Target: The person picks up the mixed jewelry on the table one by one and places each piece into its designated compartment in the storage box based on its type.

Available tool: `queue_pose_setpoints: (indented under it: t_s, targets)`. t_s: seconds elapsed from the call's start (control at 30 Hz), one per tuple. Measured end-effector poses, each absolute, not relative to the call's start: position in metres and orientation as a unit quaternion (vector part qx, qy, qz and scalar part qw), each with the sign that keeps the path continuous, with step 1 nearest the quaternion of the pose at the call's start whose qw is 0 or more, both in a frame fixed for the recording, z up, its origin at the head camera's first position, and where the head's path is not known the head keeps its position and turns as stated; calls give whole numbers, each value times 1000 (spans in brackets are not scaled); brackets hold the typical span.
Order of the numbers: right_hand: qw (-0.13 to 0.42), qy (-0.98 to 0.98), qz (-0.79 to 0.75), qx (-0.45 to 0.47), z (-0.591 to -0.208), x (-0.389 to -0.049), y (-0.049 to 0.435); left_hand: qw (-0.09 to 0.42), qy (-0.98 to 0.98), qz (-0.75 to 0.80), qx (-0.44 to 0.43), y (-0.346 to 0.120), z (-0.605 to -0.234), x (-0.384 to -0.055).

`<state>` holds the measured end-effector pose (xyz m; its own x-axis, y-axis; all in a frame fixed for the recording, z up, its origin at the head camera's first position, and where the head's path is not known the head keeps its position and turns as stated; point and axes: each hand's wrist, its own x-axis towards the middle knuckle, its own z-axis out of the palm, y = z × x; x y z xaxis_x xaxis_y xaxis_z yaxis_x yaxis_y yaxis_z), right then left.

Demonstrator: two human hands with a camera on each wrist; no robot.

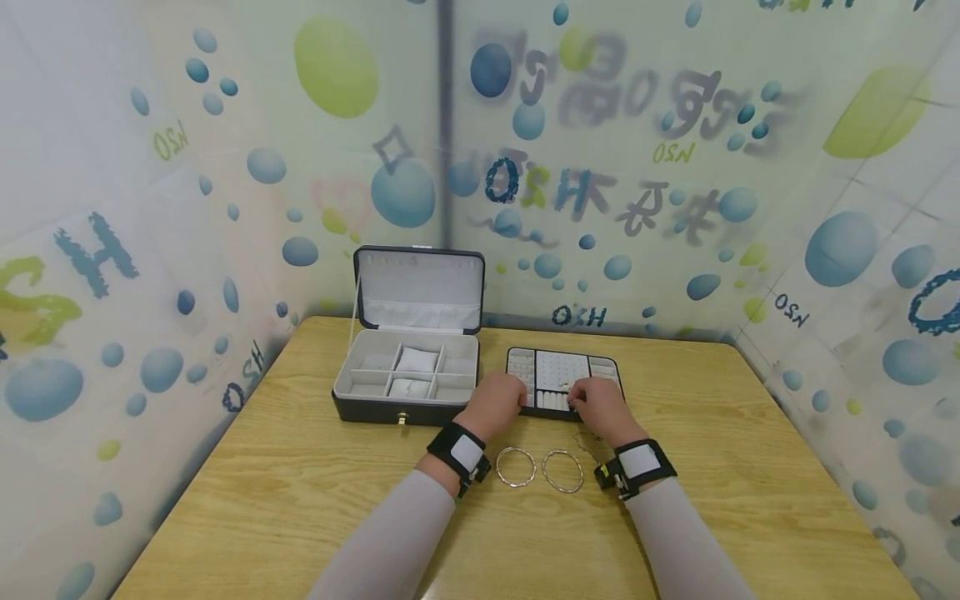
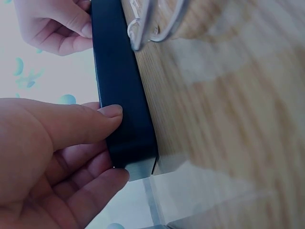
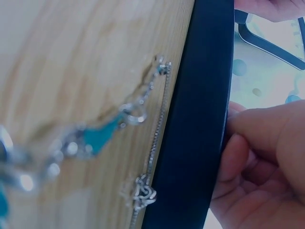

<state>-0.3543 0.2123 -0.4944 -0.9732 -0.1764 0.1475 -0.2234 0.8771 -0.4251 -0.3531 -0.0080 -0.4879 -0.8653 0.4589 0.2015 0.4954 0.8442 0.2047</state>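
A shallow black jewelry tray (image 1: 525,414) lies on the table, with a dotted white pad (image 1: 562,367) and small slotted sections. At its front left corner my left hand (image 1: 498,404) grips the edge; in the left wrist view the thumb (image 2: 90,126) presses the black front wall and a finger sits at the corner. My right hand (image 1: 603,408) is over the front right part, thumb and fingers bent together near the ring slots (image 1: 553,401). The tray wall hides its fingertips in the right wrist view, so I cannot tell what they hold. Small studs (image 1: 564,385) show on the pad beside it.
An open black jewelry box (image 1: 442,412) with white pillows (image 1: 417,360) in two compartments stands left of the tray. In front lie two bangles, one on the left (image 1: 517,486) and another (image 1: 543,472). A thin silver chain (image 3: 155,138) runs along the tray's front.
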Motion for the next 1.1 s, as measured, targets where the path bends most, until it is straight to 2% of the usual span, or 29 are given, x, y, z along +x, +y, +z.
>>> queue_pose_setpoints:
  t_s: [0.3, 0.47, 0.63, 0.77, 1.1]
  targets:
    - [55, -959, 250, 123, -498, -352, 218, 74, -957, -120, -253, -9, -489, -352]
    - [38, -944, 297, 141, -494, -352, 231, 77, -955, -126, -257, -10, -488, -352]
    - [28, -934, 336, 122, -487, -352, 250, 103, -946, -135, -276, -10, -494, -358]
    - [23, -936, 338, 98, -484, -352, 265, 90, -950, -125, -271, -8, -489, -353]
    - [-42, -953, 265, 139, -480, -352, 276, 78, -956, -116, -258, -8, -489, -353]
